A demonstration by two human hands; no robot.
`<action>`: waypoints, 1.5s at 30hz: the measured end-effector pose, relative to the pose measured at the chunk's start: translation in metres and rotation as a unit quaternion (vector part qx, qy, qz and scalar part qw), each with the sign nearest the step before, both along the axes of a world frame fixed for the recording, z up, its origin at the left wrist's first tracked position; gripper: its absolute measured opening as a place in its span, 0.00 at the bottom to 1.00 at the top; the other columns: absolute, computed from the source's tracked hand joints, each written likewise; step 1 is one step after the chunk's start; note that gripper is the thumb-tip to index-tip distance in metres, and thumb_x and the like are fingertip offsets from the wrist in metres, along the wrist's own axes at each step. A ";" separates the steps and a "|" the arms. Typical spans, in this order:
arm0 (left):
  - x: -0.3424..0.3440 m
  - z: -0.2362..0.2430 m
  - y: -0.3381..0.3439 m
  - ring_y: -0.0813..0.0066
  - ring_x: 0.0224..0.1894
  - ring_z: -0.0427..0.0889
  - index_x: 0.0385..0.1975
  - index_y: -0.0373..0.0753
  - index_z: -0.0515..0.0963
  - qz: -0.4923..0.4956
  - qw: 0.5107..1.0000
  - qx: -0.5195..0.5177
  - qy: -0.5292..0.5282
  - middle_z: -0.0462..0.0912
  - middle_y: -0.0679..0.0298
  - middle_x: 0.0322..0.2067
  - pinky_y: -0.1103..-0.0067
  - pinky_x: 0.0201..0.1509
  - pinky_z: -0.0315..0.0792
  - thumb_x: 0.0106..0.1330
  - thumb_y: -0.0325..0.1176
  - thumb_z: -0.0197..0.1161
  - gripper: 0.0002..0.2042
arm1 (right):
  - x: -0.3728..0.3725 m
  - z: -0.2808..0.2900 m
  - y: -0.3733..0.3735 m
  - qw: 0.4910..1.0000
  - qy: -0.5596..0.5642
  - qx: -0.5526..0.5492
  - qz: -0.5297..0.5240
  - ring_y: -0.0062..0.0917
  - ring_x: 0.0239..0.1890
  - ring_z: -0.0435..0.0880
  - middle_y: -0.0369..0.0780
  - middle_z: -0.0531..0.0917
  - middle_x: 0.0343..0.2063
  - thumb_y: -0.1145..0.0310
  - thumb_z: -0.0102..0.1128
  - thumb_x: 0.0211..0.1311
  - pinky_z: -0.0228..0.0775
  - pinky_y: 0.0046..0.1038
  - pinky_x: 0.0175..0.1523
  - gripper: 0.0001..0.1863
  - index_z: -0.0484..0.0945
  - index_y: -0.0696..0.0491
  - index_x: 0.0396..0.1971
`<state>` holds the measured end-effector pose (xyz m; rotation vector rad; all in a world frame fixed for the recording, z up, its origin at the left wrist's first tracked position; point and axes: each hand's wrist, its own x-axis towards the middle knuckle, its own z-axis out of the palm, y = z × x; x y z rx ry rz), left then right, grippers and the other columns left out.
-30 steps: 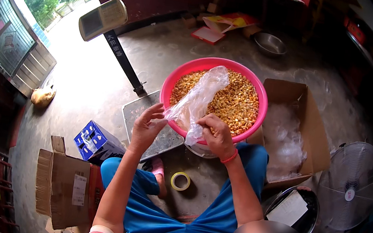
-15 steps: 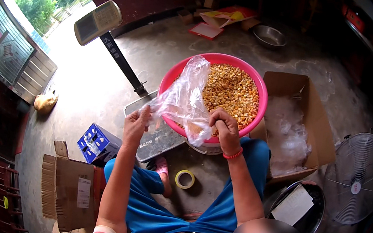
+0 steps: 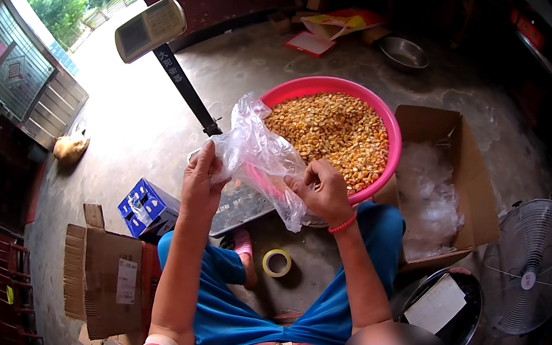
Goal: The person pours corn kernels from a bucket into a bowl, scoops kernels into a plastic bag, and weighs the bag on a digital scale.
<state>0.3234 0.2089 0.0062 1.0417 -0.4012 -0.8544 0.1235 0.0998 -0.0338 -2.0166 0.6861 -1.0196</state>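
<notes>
A clear plastic bag [image 3: 262, 145] hangs between my two hands, crumpled and partly over the near left rim of a pink basin [image 3: 394, 147]. Corn kernels [image 3: 339, 128] fill the basin. My left hand [image 3: 204, 172] pinches one edge of the bag between thumb and fingers. At the bag's other edge, my right hand [image 3: 324, 192] is closed with bent fingers on the plastic, close to the basin's near rim. A red bracelet [image 3: 343, 224] circles my right wrist.
A platform scale [image 3: 242, 209] stands left of the basin, its display [image 3: 151, 29] on a post. An open carton [image 3: 476, 195] holding clear plastic is at the right, beside a fan [image 3: 527, 266]. A tape roll [image 3: 277, 263], blue box [image 3: 148, 209] and brown carton [image 3: 106, 283] lie nearer.
The bag has shifted left and lower off the kernels, uncovering more corn. My left hand has risen slightly and still holds it; the right hand keeps its grip.
</notes>
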 end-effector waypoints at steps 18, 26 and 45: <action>-0.011 -0.006 -0.002 0.73 0.32 0.76 0.38 0.39 0.70 -0.022 0.999 -0.040 0.016 0.77 0.63 0.31 0.78 0.35 0.71 0.65 0.38 0.51 0.10 | -0.007 -0.024 -0.019 0.877 -0.278 0.358 0.158 0.17 0.31 0.76 0.36 0.75 0.29 0.75 0.43 0.58 0.71 0.19 0.37 0.05 0.69 0.57 0.32; -0.009 -0.006 0.003 0.89 0.11 0.51 0.21 0.44 0.66 -0.044 0.996 -0.042 0.063 0.55 0.76 0.09 0.88 0.12 0.48 0.65 0.39 0.50 0.12 | -0.019 -0.024 -0.025 0.705 -0.446 0.515 0.196 0.19 0.19 0.73 0.37 0.74 0.22 0.73 0.37 0.62 0.68 0.18 0.23 0.10 0.68 0.55 0.39; 0.021 -0.001 -0.002 0.86 0.14 0.63 0.24 0.46 0.69 0.036 0.999 0.033 0.003 0.69 0.74 0.16 0.87 0.14 0.54 0.64 0.41 0.52 0.09 | -0.023 -0.028 -0.013 0.826 -0.325 0.416 0.198 0.18 0.34 0.77 0.35 0.79 0.33 0.69 0.48 0.62 0.69 0.20 0.39 0.12 0.73 0.60 0.40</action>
